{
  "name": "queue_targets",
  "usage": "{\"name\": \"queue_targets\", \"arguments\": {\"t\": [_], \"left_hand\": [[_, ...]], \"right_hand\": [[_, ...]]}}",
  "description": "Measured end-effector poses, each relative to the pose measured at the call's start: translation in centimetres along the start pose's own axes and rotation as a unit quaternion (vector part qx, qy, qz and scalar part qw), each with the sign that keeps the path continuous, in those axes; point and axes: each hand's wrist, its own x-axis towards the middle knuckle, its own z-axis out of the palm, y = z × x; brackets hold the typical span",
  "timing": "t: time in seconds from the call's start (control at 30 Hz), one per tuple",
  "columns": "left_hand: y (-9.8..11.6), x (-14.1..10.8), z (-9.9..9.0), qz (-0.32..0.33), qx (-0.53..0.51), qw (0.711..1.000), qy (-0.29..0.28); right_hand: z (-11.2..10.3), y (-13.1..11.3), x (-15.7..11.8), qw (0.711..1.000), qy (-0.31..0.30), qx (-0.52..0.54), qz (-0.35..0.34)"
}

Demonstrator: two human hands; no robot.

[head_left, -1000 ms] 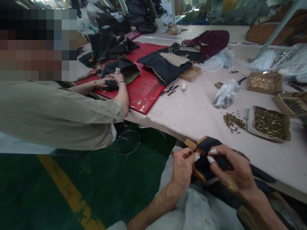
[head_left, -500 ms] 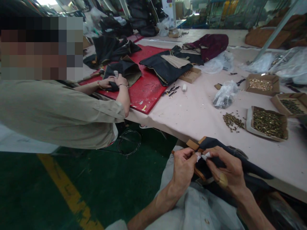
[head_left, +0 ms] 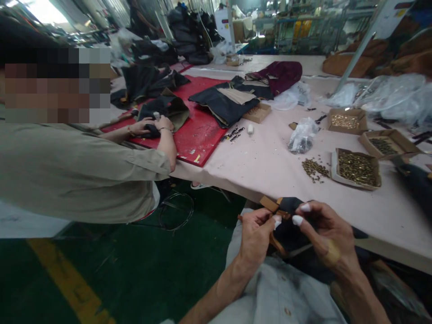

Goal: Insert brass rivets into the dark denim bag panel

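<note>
A dark fabric piece (head_left: 286, 236) with brown leather trim lies over my lap at the table's edge. My left hand (head_left: 254, 238) pinches a brown leather strap (head_left: 282, 214) on it between thumb and forefinger, and white tape wraps that thumb tip. A wider tan leather tab (head_left: 269, 204) stands up just beyond these fingers. My right hand (head_left: 332, 238) is beside it, over the dark fabric, thumb and forefinger apart with nothing visible between them. White tape covers both of those tips. The lower fingers of my right hand are curled and partly hidden.
Small brass parts (head_left: 314, 170) lie loose beside a box of similar parts (head_left: 357, 167). Further boxes (head_left: 347, 120) and a plastic bag (head_left: 303, 135) stand behind. On the left, a co-worker (head_left: 81, 171) handles dark fabric over a red board (head_left: 202, 139). Pliers (head_left: 232, 134) lie near it.
My right hand has drawn away to the right from my left fingertips, and its thumb and forefinger have parted. My left hand keeps its pinch. The view has turned slightly right.
</note>
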Motion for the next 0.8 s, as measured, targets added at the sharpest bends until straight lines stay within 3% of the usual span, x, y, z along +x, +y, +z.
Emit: {"name": "queue_targets", "arguments": {"t": [0.1, 0.2, 0.27, 0.4, 0.57, 0.67, 0.8], "left_hand": [[1.0, -0.1, -0.1, 0.013, -0.057, 0.998, -0.026], [2.0, 0.1, -0.3, 0.044, -0.096, 0.993, -0.043], [2.7, 0.2, -0.3, 0.050, -0.129, 0.989, -0.054], [3.7, -0.1, 0.4, 0.023, -0.172, 0.980, -0.101], [4.9, -1.2, 1.5, -0.029, -0.171, 0.969, -0.175], [5.8, -0.4, 0.9, -0.046, -0.141, 0.981, -0.124], [6.6, 2.6, -0.7, -0.024, -0.083, 0.996, -0.021]], "right_hand": [[-5.0, 0.5, -0.1, 0.995, 0.048, -0.083, -0.020], [-9.8, 0.5, -1.4, 0.984, 0.016, -0.179, -0.002], [-11.6, 0.2, -2.9, 0.971, -0.016, -0.238, 0.006], [-11.6, -0.4, -5.1, 0.951, -0.044, -0.305, -0.037], [-10.0, -2.0, -4.9, 0.933, -0.027, -0.332, -0.137], [-9.8, -3.4, -4.7, 0.935, -0.035, -0.306, -0.173], [-11.2, -4.4, -4.7, 0.933, 0.033, -0.297, -0.199]]}}
